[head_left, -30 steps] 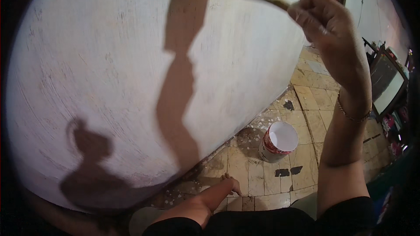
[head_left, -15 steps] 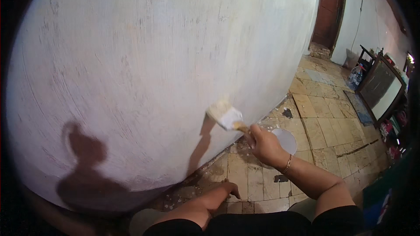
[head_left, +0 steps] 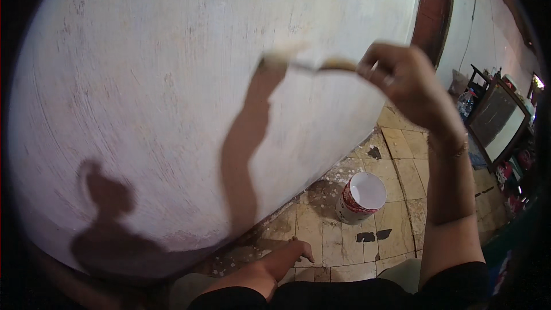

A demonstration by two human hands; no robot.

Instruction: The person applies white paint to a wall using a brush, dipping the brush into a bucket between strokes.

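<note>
My right hand (head_left: pixel 410 83) is raised in front of the whitish wall (head_left: pixel 155 97), its fingers closed on the handle of a flat paintbrush (head_left: pixel 337 65). The brush is blurred by motion; its pale bristles point left and appear to be against the wall. Low down, my left hand (head_left: pixel 304 250) hangs over the tiles near the foot of the wall, fingers loosely extended with nothing in them. Between the wall and my right forearm a white bucket (head_left: pixel 347 204) with a red patterned band stands on the floor, its inside white.
Yellowish floor tiles (head_left: pixel 310 224) carry white splashes along the wall's foot. Dark patches (head_left: pixel 374 235) mark the tiles by the bucket. At the right, a framed mirror (head_left: pixel 499 117) leans beside a clear plastic bottle (head_left: pixel 466 102). A brown door (head_left: pixel 431 11) is at the far end.
My right hand has lifted the paintbrush higher up the wall, its shadow rising too. The bucket, partly covered before by my hand and wrist, now shows. My left hand has hardly moved.
</note>
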